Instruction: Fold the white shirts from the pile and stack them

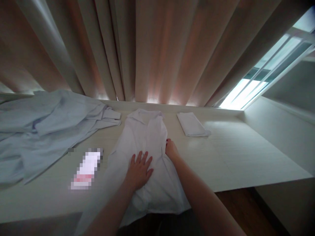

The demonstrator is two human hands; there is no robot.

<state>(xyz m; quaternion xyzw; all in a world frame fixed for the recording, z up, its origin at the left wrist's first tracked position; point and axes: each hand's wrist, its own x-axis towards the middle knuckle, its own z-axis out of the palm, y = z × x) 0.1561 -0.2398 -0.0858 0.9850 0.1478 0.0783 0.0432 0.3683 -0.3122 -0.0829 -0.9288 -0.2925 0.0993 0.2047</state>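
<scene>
A white shirt [145, 137] lies lengthwise on the pale table [233, 154], collar toward the curtain, its lower end hanging over the near edge. My left hand [139, 170] rests flat on the shirt's middle, fingers spread. My right hand [171, 149] is at the shirt's right edge, fingers curled down into the fabric; whether it pinches the cloth is unclear.
A light blue shirt [44, 131] lies spread at the left. A small folded white cloth [192, 124] sits at the back right. A blurred-out flat item [86, 168] lies left of the white shirt. Curtains [147, 49] hang behind; a window [265, 75] is right.
</scene>
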